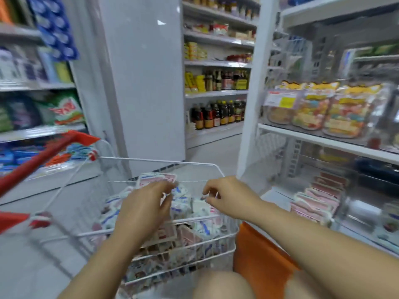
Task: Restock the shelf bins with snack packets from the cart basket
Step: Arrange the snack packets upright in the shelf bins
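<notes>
Both hands hang over the heaped snack packets [183,203] in the cart basket [159,160], which sits dead ahead of the person at the low centre of the aisle. The left hand [144,205] curls its fingers down toward a pink packet [155,178] at the far end of the heap. The blur is too heavy to tell whether it has a grip on anything. The right hand [230,199], just beside it toward 3 o'clock, also has its fingers bent, tips close to the white packets, and I cannot tell if it grasps one either.

At 4 o'clock from the hands, on the lowest shelf, a clear shelf bin [354,203] stands beside a row of pink packets [317,199] set on edge. Above that, at 2 o'clock, yellow-topped bags [313,108] line a shelf. The cart's red handle [43,156] runs off toward 9 o'clock. Dark bottles [218,113] fill shelves at 12 o'clock, beside a white pillar [146,83]. Something orange [259,251] lies at 5 o'clock, against the basket's near corner.
</notes>
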